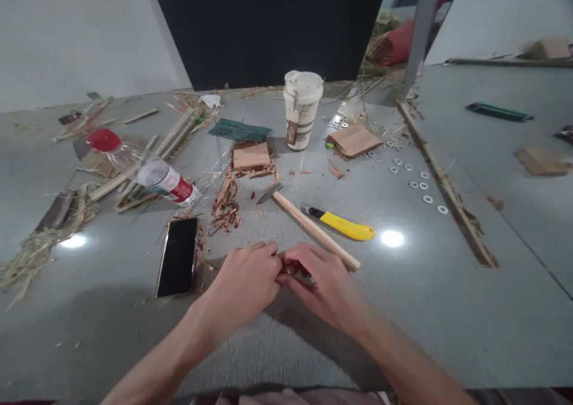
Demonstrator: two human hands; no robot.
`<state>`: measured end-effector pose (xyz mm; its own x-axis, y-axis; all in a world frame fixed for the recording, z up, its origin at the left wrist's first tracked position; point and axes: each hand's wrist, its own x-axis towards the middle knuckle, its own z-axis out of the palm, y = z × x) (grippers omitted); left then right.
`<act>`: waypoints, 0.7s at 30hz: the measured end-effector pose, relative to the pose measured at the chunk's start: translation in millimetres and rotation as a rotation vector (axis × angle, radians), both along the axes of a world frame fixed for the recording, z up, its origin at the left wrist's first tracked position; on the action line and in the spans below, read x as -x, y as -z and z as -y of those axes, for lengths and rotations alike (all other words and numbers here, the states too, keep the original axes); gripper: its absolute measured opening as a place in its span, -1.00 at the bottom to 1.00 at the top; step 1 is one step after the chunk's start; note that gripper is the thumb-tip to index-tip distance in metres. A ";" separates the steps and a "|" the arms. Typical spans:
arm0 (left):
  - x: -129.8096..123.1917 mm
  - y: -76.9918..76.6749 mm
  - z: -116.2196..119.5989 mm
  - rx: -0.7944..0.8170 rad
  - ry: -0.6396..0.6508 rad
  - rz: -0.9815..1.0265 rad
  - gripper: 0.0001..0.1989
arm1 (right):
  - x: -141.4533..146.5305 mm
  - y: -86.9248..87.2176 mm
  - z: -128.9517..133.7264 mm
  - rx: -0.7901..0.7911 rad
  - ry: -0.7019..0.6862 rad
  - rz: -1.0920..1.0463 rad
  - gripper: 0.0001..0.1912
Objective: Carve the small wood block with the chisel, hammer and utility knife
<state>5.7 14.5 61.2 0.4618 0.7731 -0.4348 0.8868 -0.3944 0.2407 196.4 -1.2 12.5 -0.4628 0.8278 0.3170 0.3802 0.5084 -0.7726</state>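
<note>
My left hand (253,274) and my right hand (324,280) meet at the middle front of the grey table. Both have curled fingers, closed around something small and brownish between them, mostly hidden, which I cannot make out. Just beyond my right hand lies a hammer (313,227) with a wooden handle, its head pointing away to the left. A yellow cutter knife (347,225) rests to the right of the hammer. The black phone (178,256) lies flat, left of my left hand.
A lidded paper cup (303,110) stands at the back. Wood blocks (251,155) (354,140) flank it. On the left, a red-capped bottle (156,175) leans over wood strips. Metal washers (424,175) and a long wood strip (441,181) lie right.
</note>
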 end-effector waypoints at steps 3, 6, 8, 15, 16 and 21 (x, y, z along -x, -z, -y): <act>0.4 -1.9 2.7 -0.003 -0.008 -0.007 -0.73 | -2.2 1.1 1.2 0.004 -0.006 -0.002 -0.91; 6.9 -3.6 12.5 0.041 -0.057 0.016 -0.73 | -9.0 1.4 0.5 0.017 0.036 -0.015 -0.90; 15.2 -3.4 23.6 0.100 -0.136 0.032 -0.62 | -14.9 1.9 -2.5 0.042 0.090 -0.030 -0.90; 49.5 6.7 66.7 0.155 -0.379 -0.113 -0.76 | -21.3 2.1 -11.2 0.135 0.176 -0.144 -0.90; 53.0 8.8 70.4 0.096 -0.373 -0.090 -0.80 | -21.0 1.3 -10.5 0.141 0.190 -0.166 -0.91; 61.4 15.6 75.4 -0.282 -0.328 0.125 -0.77 | -21.9 2.2 -3.5 0.140 0.294 -0.330 -0.96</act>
